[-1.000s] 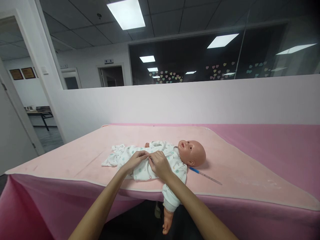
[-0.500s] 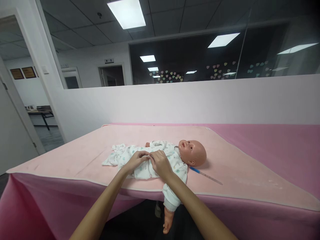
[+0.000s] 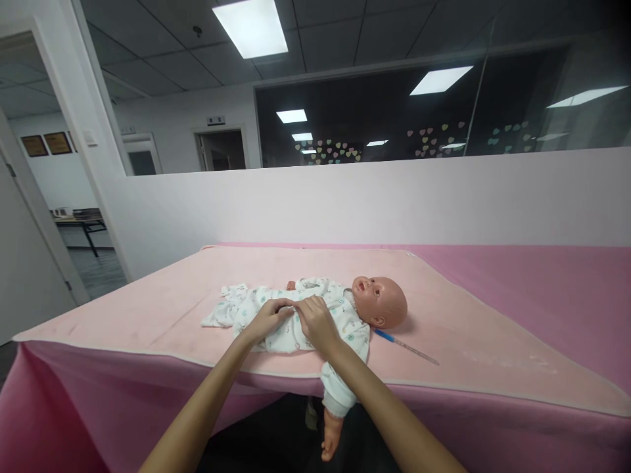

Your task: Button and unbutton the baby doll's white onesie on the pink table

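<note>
A baby doll (image 3: 382, 302) lies on its back on a pale pink mat (image 3: 162, 309), head to the right. It wears a white printed romper (image 3: 340, 315). One doll arm hangs over the table's near edge (image 3: 331, 437). My left hand (image 3: 266, 318) and my right hand (image 3: 318, 322) meet over the doll's belly, fingers pinched on the front of the romper.
A thin thermometer with a blue end (image 3: 404, 344) lies on the mat just right of the doll's head. A darker pink cloth (image 3: 552, 289) covers the table. A white partition wall (image 3: 345, 203) stands behind it. An open doorway is at the far left (image 3: 44, 217).
Hardly anything differs. Both hands stay pinched on the romper at the doll's belly, shifting only slightly.
</note>
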`<state>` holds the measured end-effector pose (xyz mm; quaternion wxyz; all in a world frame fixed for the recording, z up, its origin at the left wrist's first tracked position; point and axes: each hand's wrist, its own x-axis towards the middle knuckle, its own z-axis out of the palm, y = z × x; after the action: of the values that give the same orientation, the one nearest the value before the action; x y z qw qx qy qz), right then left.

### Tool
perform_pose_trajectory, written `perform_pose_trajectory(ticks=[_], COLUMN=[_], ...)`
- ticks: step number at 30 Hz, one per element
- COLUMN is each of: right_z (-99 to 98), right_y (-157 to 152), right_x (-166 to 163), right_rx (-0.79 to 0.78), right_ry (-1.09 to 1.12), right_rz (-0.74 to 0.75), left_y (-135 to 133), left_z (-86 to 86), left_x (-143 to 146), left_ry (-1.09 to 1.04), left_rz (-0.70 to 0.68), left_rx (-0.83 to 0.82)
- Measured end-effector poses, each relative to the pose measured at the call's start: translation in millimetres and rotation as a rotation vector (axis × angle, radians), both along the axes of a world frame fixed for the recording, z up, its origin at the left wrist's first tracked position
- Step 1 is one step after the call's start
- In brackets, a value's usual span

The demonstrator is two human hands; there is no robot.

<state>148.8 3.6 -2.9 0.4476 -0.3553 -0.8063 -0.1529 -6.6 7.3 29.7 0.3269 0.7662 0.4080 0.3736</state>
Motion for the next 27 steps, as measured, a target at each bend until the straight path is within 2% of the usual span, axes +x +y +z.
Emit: perform_pose_trajectory(ticks=[16, 27], right_z=[2.9, 5.0], right_y=[-1.7, -4.4], right_x=[0.3, 0.5], right_rx=[0.0, -0.022], right_ry=[0.011, 0.023], right_rz=[-0.033, -0.019], left_y=[-1.0, -2.4], left_z=[0.8, 0.0], left_x=[0.9, 3.5], left_ry=[0.007, 0.061], left_rz=[0.015, 0.018], left_rx=[0.003, 0.096])
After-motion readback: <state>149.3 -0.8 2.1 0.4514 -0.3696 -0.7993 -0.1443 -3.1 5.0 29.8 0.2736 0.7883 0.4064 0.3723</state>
